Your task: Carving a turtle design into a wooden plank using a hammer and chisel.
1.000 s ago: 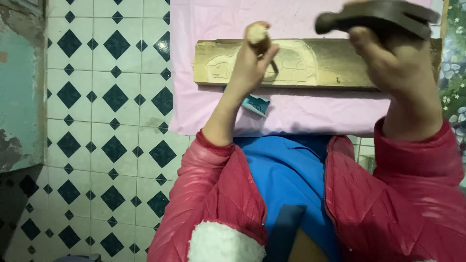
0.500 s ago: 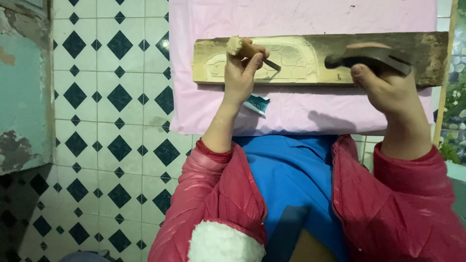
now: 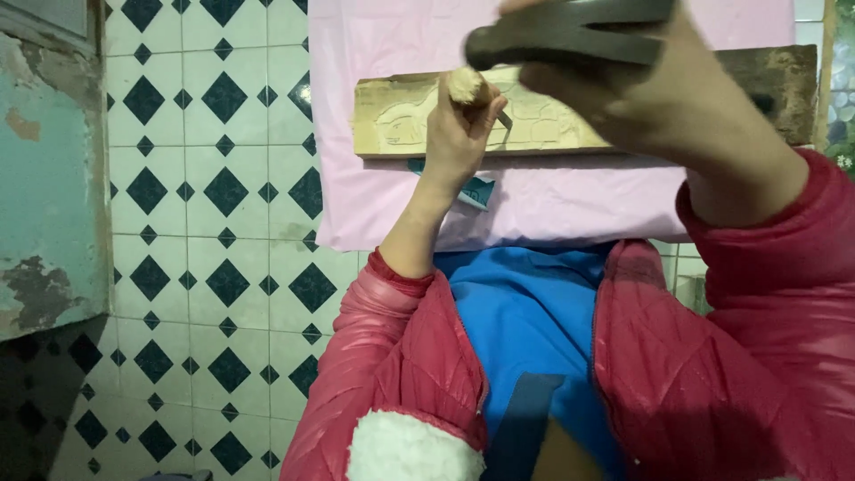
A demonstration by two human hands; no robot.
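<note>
A long wooden plank [image 3: 570,120] with shapes carved in relief lies across a pink cloth [image 3: 552,205]. On the plank's left half, the left hand [image 3: 459,134] is closed around a chisel [image 3: 472,93], whose frayed wooden butt sticks up and whose blade tip meets the carving. Above the plank, the right hand [image 3: 659,85] grips a dark mallet [image 3: 570,36]. A small teal object [image 3: 476,190] lies just below the plank.

A pink cloth [image 3: 570,205] on the tiled floor [image 3: 205,223] bears a carved wooden plank [image 3: 401,125].
</note>
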